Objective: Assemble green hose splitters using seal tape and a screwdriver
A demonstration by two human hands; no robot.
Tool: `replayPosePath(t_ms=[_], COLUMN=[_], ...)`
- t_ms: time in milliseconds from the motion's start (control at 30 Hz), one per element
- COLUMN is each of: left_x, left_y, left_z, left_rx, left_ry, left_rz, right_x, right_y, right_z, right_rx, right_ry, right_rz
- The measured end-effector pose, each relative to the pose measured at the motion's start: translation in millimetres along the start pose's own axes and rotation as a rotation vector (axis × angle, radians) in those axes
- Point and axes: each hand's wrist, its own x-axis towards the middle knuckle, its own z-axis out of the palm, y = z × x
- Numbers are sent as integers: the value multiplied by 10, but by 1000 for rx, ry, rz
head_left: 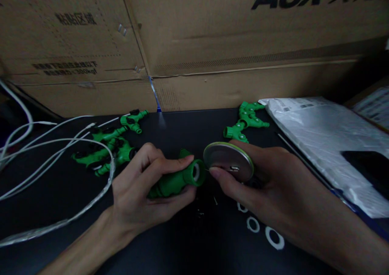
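Note:
My left hand (152, 181) is closed around a green plastic hose connector (173, 181). Its round open end points right, and a white ring shows inside. My right hand (258, 177) grips a round metal disc (227, 159) with a yellow-green rim and a small slot in its face. The disc is just right of the connector's mouth; whether they touch I cannot tell. Below my right hand lie white ring washers (274, 237). Small shiny bits (216, 200) lie on the dark table beneath the hands, too small to name.
Several green connectors with black levers (112, 149) lie at left beside looped white cables (75, 214). More green connectors (247, 119) sit at back right. A white plastic package (322, 133) with a black object (367, 167) on it stands right. Cardboard boxes (212, 35) wall off the back.

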Motion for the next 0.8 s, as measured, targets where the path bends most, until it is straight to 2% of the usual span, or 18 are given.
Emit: replayPosePath(t_ms=[200,467,567,800], left_x=[0,-22,-14,11], left_y=[-56,-88,-109,-144], left_z=[-17,-7,6,6], left_rx=[-24,-83,-138,-328], left_ry=[-36,-79,-109,-166], left_rz=[17,-3,2,-31], right_x=[10,-7,10,74], right_y=[60,128,132,147], right_z=[8,-13,-42,-101], right_rx=[12,-61,-46,187], right_ry=[-19,-11,-87,-245], right_rz=[-28,-247,-211,25])
